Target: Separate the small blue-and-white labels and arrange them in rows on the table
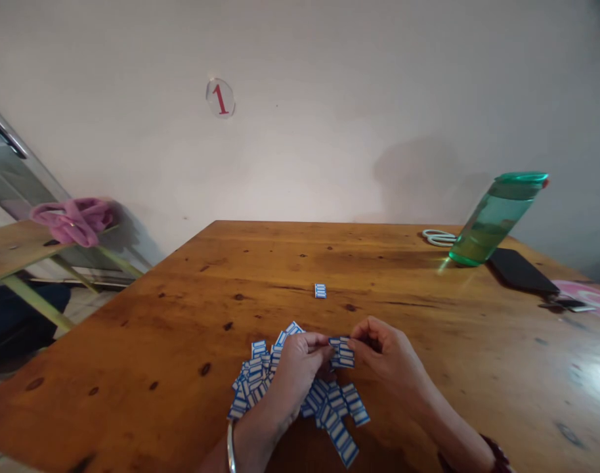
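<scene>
- One wooden table (260, 263) stands before one pale wall (329, 131).
- My left hand (297, 364) and right hand (386, 351) pinch blue-and-white cards (346, 358) between them, exact count unclear.
- From these, one heap (255, 371), too jumbled to count, spreads from six to nine o'clock.
- One lone card (320, 291): eleven o'clock.
- One green bottle (497, 220): two o'clock.

The one view looks out from the person's head, facing forward and angled down across the bench (260, 263) to the wall (304, 144) beyond it. It stands close above the near side, so the left hand (300, 364) and right hand (391, 355) enter from the bottom edge, while the wide frame takes in the bench's left and far edges, with wall across the upper part.
</scene>
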`<state>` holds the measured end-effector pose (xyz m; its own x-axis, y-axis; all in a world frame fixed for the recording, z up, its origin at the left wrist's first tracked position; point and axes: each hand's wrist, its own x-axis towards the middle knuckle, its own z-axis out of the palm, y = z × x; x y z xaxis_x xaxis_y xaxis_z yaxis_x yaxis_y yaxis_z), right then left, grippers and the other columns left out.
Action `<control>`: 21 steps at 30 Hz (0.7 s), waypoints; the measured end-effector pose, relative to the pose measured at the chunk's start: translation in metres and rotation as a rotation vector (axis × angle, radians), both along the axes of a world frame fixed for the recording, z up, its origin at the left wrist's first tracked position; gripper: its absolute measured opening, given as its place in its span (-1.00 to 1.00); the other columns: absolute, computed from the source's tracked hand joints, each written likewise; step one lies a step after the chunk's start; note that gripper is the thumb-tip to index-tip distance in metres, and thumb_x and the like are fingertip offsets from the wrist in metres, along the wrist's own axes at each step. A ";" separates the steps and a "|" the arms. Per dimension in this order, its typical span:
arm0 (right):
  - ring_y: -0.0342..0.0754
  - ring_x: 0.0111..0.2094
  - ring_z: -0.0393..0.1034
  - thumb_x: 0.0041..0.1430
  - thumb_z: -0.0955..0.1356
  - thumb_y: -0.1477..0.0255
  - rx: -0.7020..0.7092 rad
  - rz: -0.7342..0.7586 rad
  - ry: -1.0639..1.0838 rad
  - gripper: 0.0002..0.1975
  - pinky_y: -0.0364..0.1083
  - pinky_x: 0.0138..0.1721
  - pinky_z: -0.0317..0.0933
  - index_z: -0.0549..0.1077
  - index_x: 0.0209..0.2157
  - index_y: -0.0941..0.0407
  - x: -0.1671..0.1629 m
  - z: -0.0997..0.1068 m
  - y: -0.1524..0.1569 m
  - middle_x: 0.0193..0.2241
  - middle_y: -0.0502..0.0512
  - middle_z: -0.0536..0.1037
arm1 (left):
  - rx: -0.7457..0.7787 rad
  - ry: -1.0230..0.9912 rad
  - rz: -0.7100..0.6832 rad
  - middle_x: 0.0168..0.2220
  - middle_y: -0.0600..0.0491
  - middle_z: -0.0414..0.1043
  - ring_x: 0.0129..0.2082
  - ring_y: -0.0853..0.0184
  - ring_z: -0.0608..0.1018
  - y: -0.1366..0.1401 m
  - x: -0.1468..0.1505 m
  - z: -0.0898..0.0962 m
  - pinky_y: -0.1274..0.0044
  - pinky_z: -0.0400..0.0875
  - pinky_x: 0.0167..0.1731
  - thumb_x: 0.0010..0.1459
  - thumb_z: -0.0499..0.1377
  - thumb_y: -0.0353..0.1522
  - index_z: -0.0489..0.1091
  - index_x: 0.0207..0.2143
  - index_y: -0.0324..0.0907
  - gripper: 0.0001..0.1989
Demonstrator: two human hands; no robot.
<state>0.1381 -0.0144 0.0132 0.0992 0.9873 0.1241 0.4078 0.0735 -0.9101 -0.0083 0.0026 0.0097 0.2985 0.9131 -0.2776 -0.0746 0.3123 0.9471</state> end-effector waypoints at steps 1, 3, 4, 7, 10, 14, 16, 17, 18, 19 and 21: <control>-0.16 -0.58 0.22 -0.06 0.30 0.41 -0.004 0.000 -0.009 -0.89 -0.17 -0.56 0.09 0.32 -0.59 0.13 0.000 0.000 0.000 -0.65 -0.05 0.37 | 0.003 -0.001 -0.004 -0.66 0.10 0.38 -0.68 0.46 0.34 0.000 0.000 0.000 0.59 0.31 -0.61 -0.22 0.30 -0.27 0.49 -0.55 -0.26 -0.79; -0.15 -0.59 0.21 -0.06 0.29 0.40 -0.007 0.001 -0.018 -0.88 -0.17 -0.56 0.09 0.32 -0.59 0.12 0.001 -0.001 0.000 -0.65 -0.05 0.36 | 0.009 0.001 -0.012 -0.67 0.12 0.36 -0.68 0.47 0.33 0.000 0.000 -0.001 0.60 0.31 -0.61 -0.22 0.30 -0.25 0.48 -0.56 -0.26 -0.77; -0.15 -0.59 0.21 -0.06 0.29 0.40 -0.004 0.002 -0.019 -0.88 -0.17 -0.56 0.09 0.32 -0.58 0.12 0.001 -0.002 0.001 -0.65 -0.05 0.36 | 0.011 0.003 -0.018 -0.67 0.13 0.34 -0.68 0.47 0.32 0.000 0.000 -0.001 0.60 0.30 -0.61 -0.22 0.30 -0.24 0.47 -0.56 -0.26 -0.76; -0.14 -0.58 0.22 -0.07 0.29 0.38 0.004 0.004 -0.021 -0.87 -0.17 -0.56 0.09 0.32 -0.58 0.12 0.002 -0.004 0.002 -0.65 -0.04 0.37 | 0.009 -0.005 -0.028 -0.68 0.14 0.32 -0.68 0.47 0.32 0.001 0.000 -0.002 0.59 0.31 -0.60 -0.24 0.30 -0.21 0.45 -0.59 -0.26 -0.73; -0.14 -0.58 0.21 -0.07 0.30 0.36 -0.002 0.005 -0.034 -0.86 -0.16 -0.55 0.10 0.32 -0.58 0.12 0.003 -0.006 0.002 -0.64 -0.04 0.37 | 0.001 -0.010 -0.026 -0.68 0.15 0.30 -0.67 0.47 0.33 0.001 0.000 -0.002 0.58 0.33 -0.59 -0.27 0.31 -0.19 0.42 -0.61 -0.26 -0.71; -0.14 -0.58 0.21 -0.07 0.29 0.35 -0.004 0.003 -0.046 -0.85 -0.15 -0.55 0.09 0.31 -0.59 0.12 0.004 -0.005 0.002 -0.65 -0.04 0.35 | 0.002 -0.001 -0.029 -0.67 0.14 0.32 -0.66 0.46 0.34 0.001 0.000 -0.002 0.58 0.34 -0.58 -0.25 0.29 -0.20 0.42 -0.60 -0.26 -0.72; -0.14 -0.58 0.21 -0.07 0.30 0.34 -0.008 0.006 -0.052 -0.84 -0.16 -0.55 0.08 0.31 -0.60 0.12 0.004 -0.004 0.002 -0.65 -0.05 0.35 | 0.002 -0.002 -0.033 -0.66 0.14 0.33 -0.66 0.46 0.34 0.001 0.000 -0.002 0.57 0.34 -0.58 -0.24 0.28 -0.21 0.42 -0.60 -0.26 -0.73; -0.14 -0.59 0.20 -0.06 0.30 0.34 -0.011 0.007 -0.053 -0.84 -0.16 -0.56 0.08 0.31 -0.60 0.12 0.004 -0.004 0.001 -0.66 -0.05 0.34 | 0.000 -0.004 -0.033 -0.66 0.14 0.33 -0.66 0.46 0.35 0.001 0.000 -0.002 0.57 0.34 -0.57 -0.24 0.28 -0.21 0.42 -0.60 -0.25 -0.74; -0.14 -0.59 0.20 -0.06 0.30 0.34 -0.012 0.010 -0.052 -0.84 -0.16 -0.56 0.08 0.31 -0.59 0.12 0.003 -0.003 0.001 -0.66 -0.05 0.35 | -0.002 -0.008 -0.033 -0.66 0.14 0.33 -0.65 0.45 0.35 0.000 0.000 -0.001 0.57 0.34 -0.57 -0.24 0.28 -0.22 0.42 -0.60 -0.25 -0.74; -0.15 -0.59 0.20 -0.06 0.30 0.34 -0.013 0.010 -0.050 -0.84 -0.17 -0.56 0.08 0.31 -0.59 0.12 0.003 -0.003 0.001 -0.66 -0.05 0.35 | -0.003 -0.011 -0.035 -0.66 0.13 0.33 -0.65 0.45 0.35 0.000 0.000 -0.001 0.56 0.34 -0.57 -0.24 0.28 -0.22 0.42 -0.60 -0.26 -0.74; -0.15 -0.59 0.20 -0.07 0.30 0.34 -0.015 0.010 -0.051 -0.84 -0.17 -0.57 0.08 0.31 -0.60 0.12 0.003 -0.003 0.001 -0.66 -0.05 0.35 | 0.000 -0.017 -0.038 -0.66 0.13 0.34 -0.64 0.44 0.36 -0.001 0.000 -0.002 0.56 0.35 -0.56 -0.24 0.28 -0.22 0.43 -0.59 -0.26 -0.74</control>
<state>0.1410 -0.0138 0.0103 0.0831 0.9900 0.1138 0.4532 0.0642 -0.8891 -0.0087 0.0019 0.0079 0.3374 0.9012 -0.2720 -0.0791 0.3151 0.9458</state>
